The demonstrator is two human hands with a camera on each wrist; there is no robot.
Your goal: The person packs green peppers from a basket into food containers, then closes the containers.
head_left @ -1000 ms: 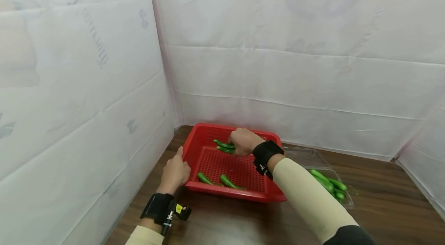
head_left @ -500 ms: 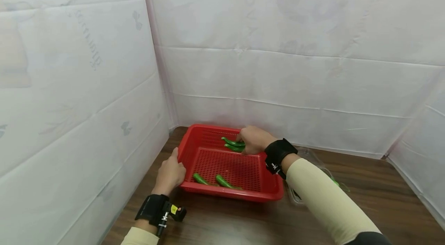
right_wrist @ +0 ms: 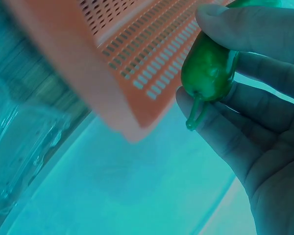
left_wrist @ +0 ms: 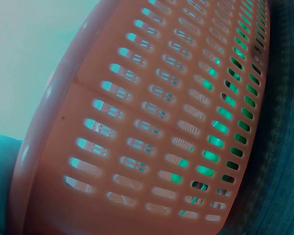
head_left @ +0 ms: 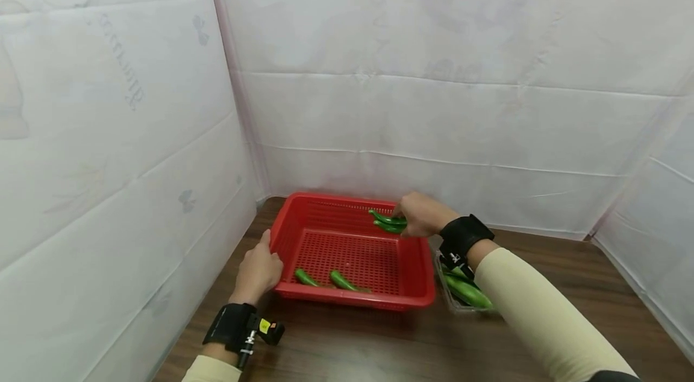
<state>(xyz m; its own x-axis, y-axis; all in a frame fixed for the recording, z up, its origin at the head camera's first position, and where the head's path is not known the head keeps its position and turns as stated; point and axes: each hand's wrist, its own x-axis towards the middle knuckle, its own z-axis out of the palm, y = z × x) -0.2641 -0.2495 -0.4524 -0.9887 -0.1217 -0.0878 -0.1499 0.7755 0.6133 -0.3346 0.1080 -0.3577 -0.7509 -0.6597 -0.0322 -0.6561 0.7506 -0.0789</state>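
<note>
Brown wood table [head_left: 336, 340] here, w/ L hand [head_left: 257, 269] at the red basket [head_left: 390, 299], can't tell if gripping, & R hand [head_left: 426, 214] pinching two green peppers [head_left: 389, 228] above its far R corner, where a light pinch prob. suits best.

From above, the head view faces forward and down across the table [head_left: 325, 343] to its far corners, framing the basket [head_left: 352, 297], left hand [head_left: 257, 270] and right hand [head_left: 425, 214]. The left wrist view, rolled sideways, looks from close up at the outside of the basket's near wall. The right wrist view closely faces held peppers [right_wrist: 208, 68] beside a basket corner. Head and right wrist share those peppers; all three views, the basket.
</note>
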